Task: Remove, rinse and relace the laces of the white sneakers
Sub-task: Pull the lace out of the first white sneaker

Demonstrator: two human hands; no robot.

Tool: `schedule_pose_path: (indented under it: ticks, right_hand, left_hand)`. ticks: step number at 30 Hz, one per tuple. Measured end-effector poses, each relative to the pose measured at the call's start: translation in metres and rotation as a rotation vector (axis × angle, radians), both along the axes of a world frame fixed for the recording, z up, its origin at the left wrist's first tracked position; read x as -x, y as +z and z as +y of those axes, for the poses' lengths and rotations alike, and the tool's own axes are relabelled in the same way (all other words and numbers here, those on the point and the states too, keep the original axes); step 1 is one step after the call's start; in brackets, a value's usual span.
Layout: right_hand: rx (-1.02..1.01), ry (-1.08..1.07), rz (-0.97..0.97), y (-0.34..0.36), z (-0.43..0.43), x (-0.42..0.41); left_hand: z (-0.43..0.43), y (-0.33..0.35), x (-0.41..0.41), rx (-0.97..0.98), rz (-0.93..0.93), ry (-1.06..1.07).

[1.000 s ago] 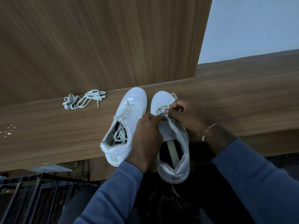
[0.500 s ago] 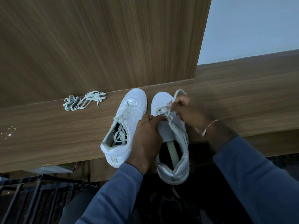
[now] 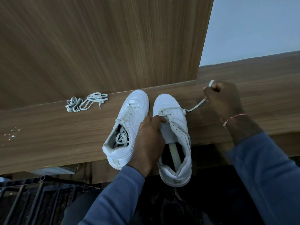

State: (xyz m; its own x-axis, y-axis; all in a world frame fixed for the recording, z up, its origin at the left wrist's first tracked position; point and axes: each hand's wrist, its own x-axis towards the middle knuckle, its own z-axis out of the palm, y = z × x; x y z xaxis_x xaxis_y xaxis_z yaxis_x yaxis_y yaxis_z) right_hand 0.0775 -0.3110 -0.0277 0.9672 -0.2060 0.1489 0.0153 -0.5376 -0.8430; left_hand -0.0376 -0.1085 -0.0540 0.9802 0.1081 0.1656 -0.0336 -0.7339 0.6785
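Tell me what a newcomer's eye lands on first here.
Two white sneakers sit side by side at the near edge of the wooden ledge, heels overhanging. The right hand pinches a lace stretched taut sideways from the right sneaker, while the left hand rests on it. A loose bundle of laces lies left of them.
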Motion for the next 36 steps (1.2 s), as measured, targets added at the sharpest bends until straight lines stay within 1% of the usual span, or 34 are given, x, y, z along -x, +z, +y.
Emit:
schedule_pose_path:
  ticks: [2,4,5,7,8,11,14,17,19,21,22,24,25,26,27,28,29,30,32,34,36]
  right_hand:
    - [0.205,0.081,0.068,-0.006,-0.007,-0.001]
    - [0.304,0.14,0.136,-0.014,-0.009,-0.002]
    - [0.291,0.158,0.137,-0.015,-0.01,-0.002]
    - [0.195,0.173,0.105,-0.015,-0.007,-0.002]
    - [0.194,0.179,0.1,-0.015,-0.005,-0.003]
    - [0.337,0.225,0.16,-0.02,0.007,0.0]
    - [0.303,0.353,0.271,-0.024,0.022,0.009]
    - [0.333,0.491,0.26,-0.029,0.025,0.011]
    - [0.255,0.479,0.258,-0.03,0.027,0.012]
    - [0.215,0.394,0.227,-0.033,0.029,0.011]
    - [0.183,0.356,0.186,-0.032,0.03,0.011]
    - [0.05,0.326,0.026,-0.023,0.037,0.008]
    - [-0.06,0.37,-0.05,-0.013,0.043,0.01]
    - [-0.18,0.467,-0.081,-0.003,0.05,0.012]
    - [-0.266,0.594,-0.066,0.006,0.057,0.013]
    - [-0.267,0.698,-0.046,0.01,0.062,0.014]
    - [-0.203,0.753,-0.036,0.007,0.065,0.014]
    - [-0.101,0.741,-0.043,0.001,0.067,0.015]
    - [0.04,0.636,-0.046,-0.014,0.066,0.018]
    - [0.039,0.551,-0.003,-0.02,0.064,0.027]
    - [0.084,0.507,-0.013,-0.022,0.06,0.033]
  left_hand:
    - [-0.001,0.0,0.002,0.055,0.002,0.024]
    - [-0.002,0.002,0.003,0.118,0.047,0.057]
    - [-0.002,0.002,0.003,0.129,0.065,0.061]
    - [-0.002,0.001,0.002,0.106,0.077,0.048]
    - [-0.002,0.001,0.002,0.091,0.079,0.04]
    - [-0.001,-0.001,0.002,0.076,0.09,0.035]
    - [0.0,-0.002,0.002,0.077,0.089,0.03]
    - [0.0,-0.002,0.0,0.078,0.08,0.029]
    - [0.0,-0.002,0.0,0.071,0.069,0.018]
    - [0.0,-0.003,0.0,0.047,0.062,0.002]
    - [0.0,-0.003,0.001,0.033,0.061,-0.002]
    - [-0.001,-0.003,0.003,0.015,0.051,0.001]
    - [-0.002,-0.003,0.003,0.01,0.047,0.002]
    - [-0.003,-0.003,0.004,0.002,0.042,0.001]
    - [-0.003,-0.003,0.004,-0.007,0.035,-0.002]
    - [-0.003,-0.004,0.004,-0.017,0.029,-0.005]
    - [-0.003,-0.004,0.003,-0.027,0.026,-0.005]
    - [-0.002,-0.004,0.003,-0.032,0.028,-0.001]
    - [-0.002,-0.004,0.002,-0.021,0.045,0.011]
    - [-0.002,-0.003,0.001,0.007,0.046,0.017]
    - [-0.003,-0.002,0.0,0.034,0.043,0.021]
